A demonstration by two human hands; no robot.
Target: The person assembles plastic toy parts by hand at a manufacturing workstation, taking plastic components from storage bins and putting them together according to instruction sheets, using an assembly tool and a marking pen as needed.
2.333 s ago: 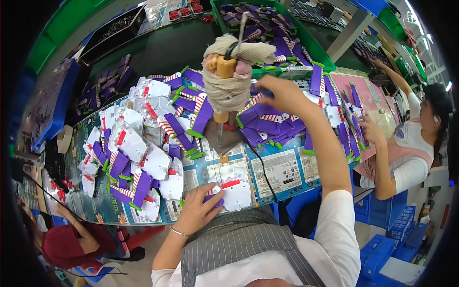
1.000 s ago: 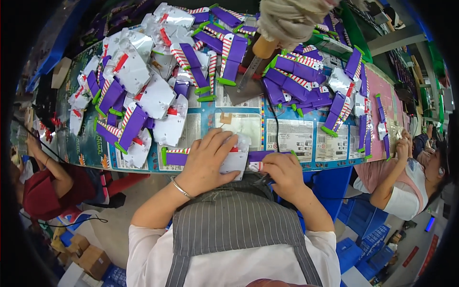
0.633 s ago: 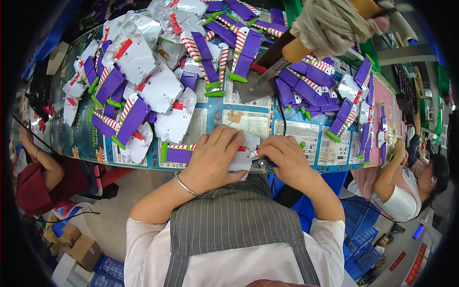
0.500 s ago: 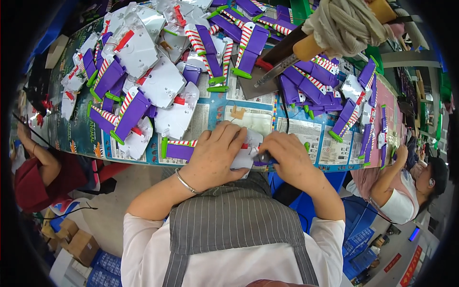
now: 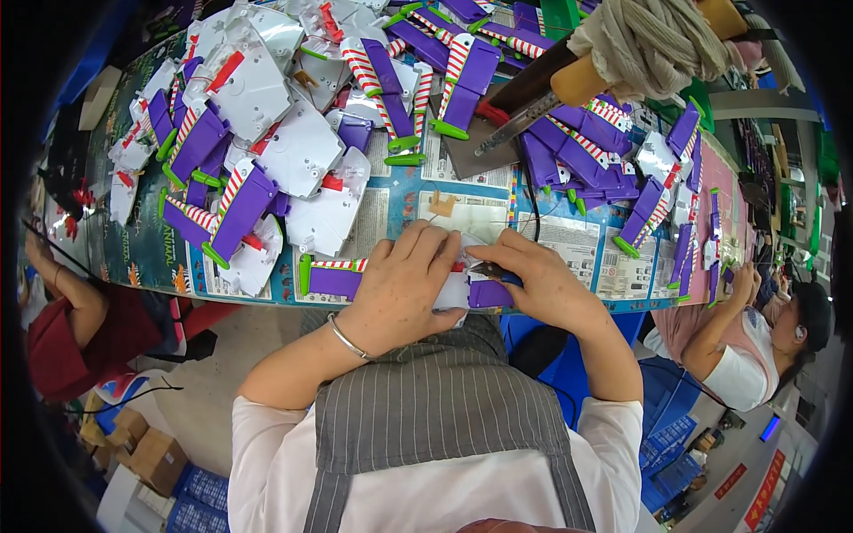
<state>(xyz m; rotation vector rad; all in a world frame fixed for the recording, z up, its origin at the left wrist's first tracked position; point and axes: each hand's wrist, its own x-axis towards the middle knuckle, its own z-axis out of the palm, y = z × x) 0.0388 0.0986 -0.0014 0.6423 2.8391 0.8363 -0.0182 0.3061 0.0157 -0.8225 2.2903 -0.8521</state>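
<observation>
My left hand grips a white plastic toy part at the table's front edge, fingers over its top and thumb along its near side. From the part, a purple wing panel sticks out on the right. On the left a purple wing with a red-and-white striped edge and green tip shows beside my palm. My right hand is closed round a small dark-handled tool, probably nippers. Its metal end touches or nearly touches the white part. My fingers hide much of the part.
White parts with purple wings are heaped at the left and back. More wings lie at the right. A metal post with a cloth-wrapped bar stands on the table. Other people sit at both sides.
My right hand has lifted and turned the tool, uncovering its metal end and the purple panel on the right. My left hand stays on the white part.
</observation>
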